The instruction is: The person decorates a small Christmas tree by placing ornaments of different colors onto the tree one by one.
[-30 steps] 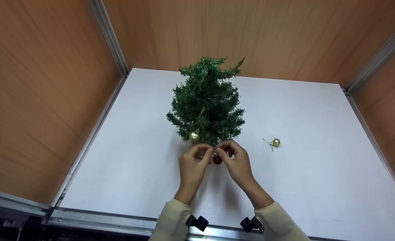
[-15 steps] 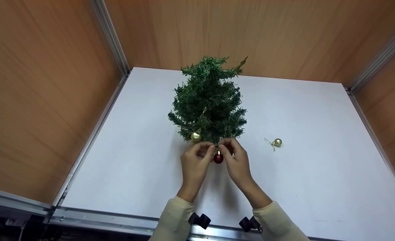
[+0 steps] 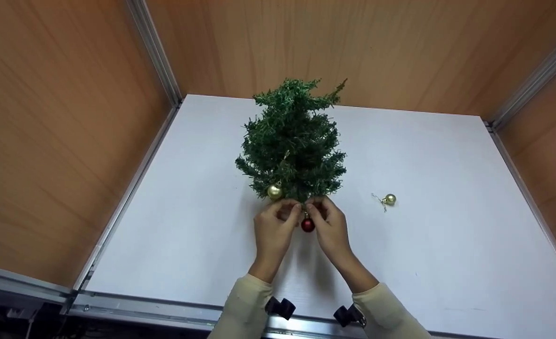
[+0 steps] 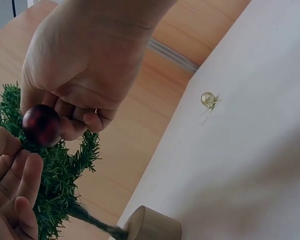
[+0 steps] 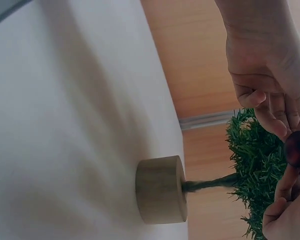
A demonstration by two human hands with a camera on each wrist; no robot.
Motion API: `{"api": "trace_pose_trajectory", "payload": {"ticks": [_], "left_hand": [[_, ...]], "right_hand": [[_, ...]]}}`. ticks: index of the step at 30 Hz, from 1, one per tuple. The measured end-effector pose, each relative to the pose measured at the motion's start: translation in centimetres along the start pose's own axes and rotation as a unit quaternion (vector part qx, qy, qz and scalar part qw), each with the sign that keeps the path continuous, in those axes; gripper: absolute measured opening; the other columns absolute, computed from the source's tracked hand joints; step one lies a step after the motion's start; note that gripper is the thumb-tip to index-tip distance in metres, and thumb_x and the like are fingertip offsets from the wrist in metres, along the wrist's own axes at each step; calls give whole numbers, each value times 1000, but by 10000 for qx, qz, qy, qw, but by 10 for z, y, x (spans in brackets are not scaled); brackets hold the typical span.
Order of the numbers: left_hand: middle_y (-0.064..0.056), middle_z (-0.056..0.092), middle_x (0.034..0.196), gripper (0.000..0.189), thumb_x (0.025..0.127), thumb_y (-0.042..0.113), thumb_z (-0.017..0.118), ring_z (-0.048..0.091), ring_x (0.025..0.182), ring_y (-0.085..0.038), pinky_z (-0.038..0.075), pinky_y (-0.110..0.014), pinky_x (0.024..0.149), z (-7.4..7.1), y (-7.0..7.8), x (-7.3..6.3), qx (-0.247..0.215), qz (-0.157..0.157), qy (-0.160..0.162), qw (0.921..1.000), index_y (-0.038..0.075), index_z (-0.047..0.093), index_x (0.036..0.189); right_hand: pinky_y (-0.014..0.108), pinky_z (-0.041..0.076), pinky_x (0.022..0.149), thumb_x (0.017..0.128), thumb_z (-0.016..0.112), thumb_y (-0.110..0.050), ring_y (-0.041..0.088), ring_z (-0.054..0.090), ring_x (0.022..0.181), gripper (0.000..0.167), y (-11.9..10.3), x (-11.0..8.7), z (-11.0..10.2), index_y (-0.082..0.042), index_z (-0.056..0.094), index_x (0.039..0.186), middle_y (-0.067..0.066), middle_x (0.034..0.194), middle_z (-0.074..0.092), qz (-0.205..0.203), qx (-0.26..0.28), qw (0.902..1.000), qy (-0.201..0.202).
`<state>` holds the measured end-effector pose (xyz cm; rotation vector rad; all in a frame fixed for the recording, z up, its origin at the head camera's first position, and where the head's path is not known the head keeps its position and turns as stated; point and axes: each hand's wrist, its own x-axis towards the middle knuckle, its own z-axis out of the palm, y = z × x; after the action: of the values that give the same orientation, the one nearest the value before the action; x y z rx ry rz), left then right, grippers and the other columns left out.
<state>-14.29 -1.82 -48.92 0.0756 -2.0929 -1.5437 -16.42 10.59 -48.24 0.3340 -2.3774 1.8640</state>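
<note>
Slightly lower and clearer since a second ago, the red ball [image 3: 307, 225] dangles before the tree [image 3: 292, 136]. Leftmost, I see the hung gold ball [image 3: 274, 191], done; next, left hand [image 3: 274, 230] and right hand [image 3: 330, 228] both pinch at the red ball's top, unfinished, I judge; rightmost, the loose gold ball [image 3: 390, 199] lies unhung on the table [image 3: 447, 245].

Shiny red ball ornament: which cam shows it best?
Left wrist: the shiny red ball ornament appears largest there, its full round outline in frame, though dark. Right wrist shows it smaller and dark, cut off at the right edge. Head shows it brighter red but tiny, between the left hand and right hand.
</note>
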Motion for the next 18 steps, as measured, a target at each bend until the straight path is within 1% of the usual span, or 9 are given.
{"api": "trace_pose_trajectory", "payload": {"ticks": [5,8,11,12,18], "left_hand": [[-2,71,74,4,88,12,74,64,55,-15,52,-22,51,0,-2,-4,98,11,28,9999,9,74,86],[0,70,74,4,88,13,73,63,56,-14,51,-21,52,-1,-4,-7,248,71,59,9996,10,74,86],[1,70,74,4,88,13,73,63,56,-15,50,-21,53,-1,-4,-7,370,176,84,9991,10,74,86],[1,70,74,4,88,13,73,63,56,-14,50,-21,53,-1,-4,-7,386,203,94,9990,10,74,86],[-1,69,77,4,85,9,75,63,58,-12,51,-20,53,-1,-4,-6,387,342,158,9985,8,74,88]], "right_hand": [[26,42,64,98,61,-15,15,52,72,9,7,-2,1,-8,66,100,4,84,63,19,-148,9999,-4],[26,40,65,98,61,-15,15,51,72,7,10,-3,2,-11,67,101,2,85,64,72,-206,9997,-58],[27,40,66,97,62,-12,16,52,72,8,10,-4,2,-11,67,102,3,86,66,106,-265,9996,-64],[27,40,66,97,62,-11,16,52,73,8,8,-4,1,-10,68,102,4,87,66,112,-289,9995,-58],[25,43,70,94,63,-2,14,55,77,9,-23,-9,-5,-2,67,102,10,92,68,0,-284,9995,-102]]}}
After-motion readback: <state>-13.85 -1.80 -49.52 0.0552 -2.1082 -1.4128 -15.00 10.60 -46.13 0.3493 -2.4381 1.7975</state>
